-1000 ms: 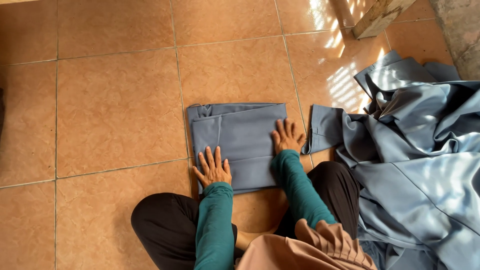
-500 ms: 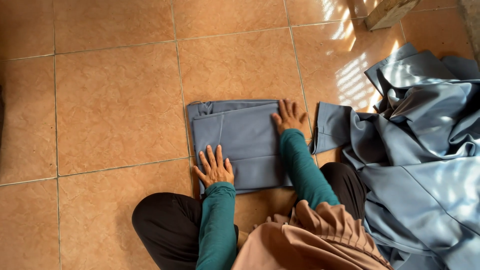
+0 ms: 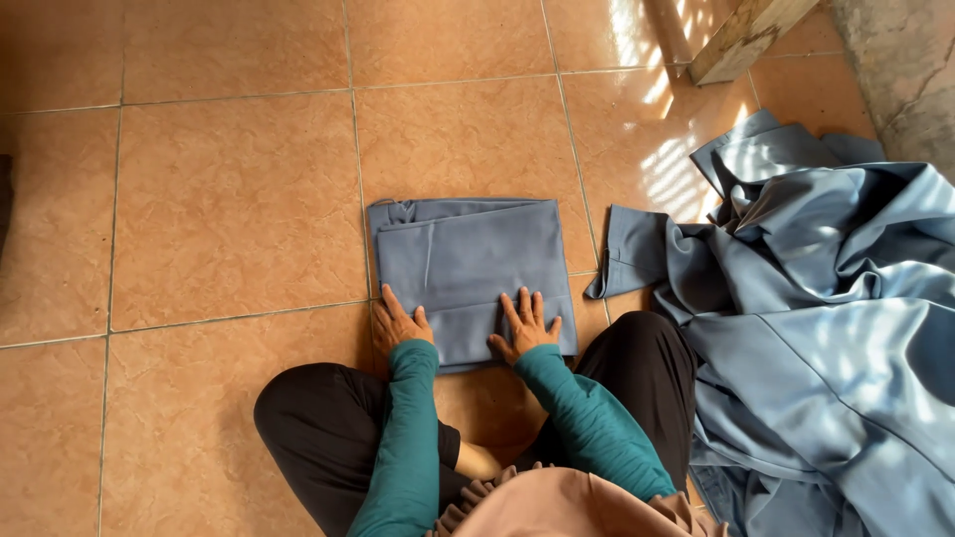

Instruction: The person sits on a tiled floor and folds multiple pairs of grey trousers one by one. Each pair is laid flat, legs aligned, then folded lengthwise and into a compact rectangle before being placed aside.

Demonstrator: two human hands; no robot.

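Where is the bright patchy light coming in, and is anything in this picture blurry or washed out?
Head view: dappled sunlight falls on the floor tiles at upper right and across the loose blue cloth pile, with glare on the glossy tiles. The folded blue cloth and both hands, left hand and right hand, lie in even shade, all sharp.

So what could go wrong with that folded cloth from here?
Both hands, left and right, press only the near edge of the folded blue cloth, so its far layers might spring open once released. The floor tiles look glossy, so the bundle could slide under a push. The loose blue pile lies close on the right; a stray flap might catch and drag the fold askew.
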